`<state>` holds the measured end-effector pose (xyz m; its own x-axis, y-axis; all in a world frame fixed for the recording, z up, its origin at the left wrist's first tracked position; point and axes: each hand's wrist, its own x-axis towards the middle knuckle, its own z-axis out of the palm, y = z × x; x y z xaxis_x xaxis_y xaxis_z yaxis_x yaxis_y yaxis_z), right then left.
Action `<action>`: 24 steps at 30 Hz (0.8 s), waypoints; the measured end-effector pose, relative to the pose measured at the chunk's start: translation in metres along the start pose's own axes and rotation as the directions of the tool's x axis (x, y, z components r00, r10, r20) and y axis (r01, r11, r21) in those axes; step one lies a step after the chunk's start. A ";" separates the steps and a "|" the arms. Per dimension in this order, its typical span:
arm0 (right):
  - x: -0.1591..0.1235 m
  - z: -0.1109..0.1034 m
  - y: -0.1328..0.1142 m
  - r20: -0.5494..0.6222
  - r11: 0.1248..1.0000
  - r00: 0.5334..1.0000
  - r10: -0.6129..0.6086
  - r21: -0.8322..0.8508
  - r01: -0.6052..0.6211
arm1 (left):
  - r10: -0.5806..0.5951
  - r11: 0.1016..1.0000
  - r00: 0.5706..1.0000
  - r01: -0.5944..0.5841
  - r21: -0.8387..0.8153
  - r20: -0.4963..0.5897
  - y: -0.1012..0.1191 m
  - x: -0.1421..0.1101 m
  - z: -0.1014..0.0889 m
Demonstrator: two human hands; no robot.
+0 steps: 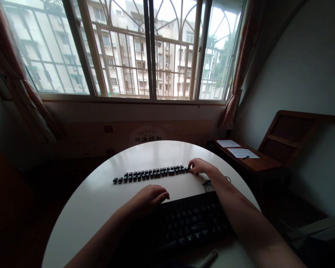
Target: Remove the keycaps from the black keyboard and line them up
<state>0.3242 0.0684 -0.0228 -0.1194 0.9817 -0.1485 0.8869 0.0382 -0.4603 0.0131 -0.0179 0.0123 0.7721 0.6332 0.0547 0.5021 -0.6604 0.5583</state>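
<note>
A round white table [80, 208] carries the black keyboard [194, 217], which lies in deep shade. Beyond the keyboard's far edge stand two rows of small black keys [143, 177], set close together. The right forearm [237, 201] passes over the keyboard's right end; keeping it raised would best spare what lies below. The left hand [152, 194], loosely curled, is at the keyboard's far edge; whether its hidden underside touches anything, I cannot tell. The right hand [198, 166], beyond the keyboard's far right corner, has its fingertips drawn together at the right end of the rows; whether they grip a key is unclear. A thin black cable [208, 186] lies by that same corner, best kept clear of the wrist. The end key [187, 169] sits right beside those fingertips: a light pinch on its sides and straight vertical moves should leave its neighbours aligned.
</note>
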 end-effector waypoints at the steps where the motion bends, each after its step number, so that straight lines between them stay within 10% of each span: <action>1: -0.002 -0.001 -0.001 -0.004 1.000 1.000 -0.001 -0.006 0.001 | -0.001 1.000 1.000 0.001 0.002 0.005 -0.001 0.000 0.000; 11: -0.048 -0.063 -0.060 -0.424 0.987 0.893 -0.154 -0.108 0.119 | 0.001 1.000 1.000 -0.001 0.007 0.010 -0.004 -0.002 -0.002; 17: -0.167 -0.085 -0.123 -0.856 0.756 0.363 -0.368 -0.048 0.653 | -0.016 0.999 0.999 0.014 0.040 0.041 -0.002 -0.004 -0.003; 19: -0.202 -0.081 -0.135 -0.890 0.700 0.360 -0.280 0.067 0.711 | -0.019 0.998 0.999 0.017 0.060 0.037 -0.003 -0.004 -0.003; 24: -0.221 -0.061 -0.125 -0.761 0.669 0.583 -0.284 0.278 0.689 | -0.003 0.997 0.999 -0.001 0.078 0.051 -0.006 -0.001 -0.003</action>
<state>0.2665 -0.1422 0.1210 0.0181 0.7038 0.7101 0.3870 0.6500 -0.6540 0.0080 -0.0129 0.0115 0.7895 0.6137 0.0110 0.5301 -0.6907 0.4918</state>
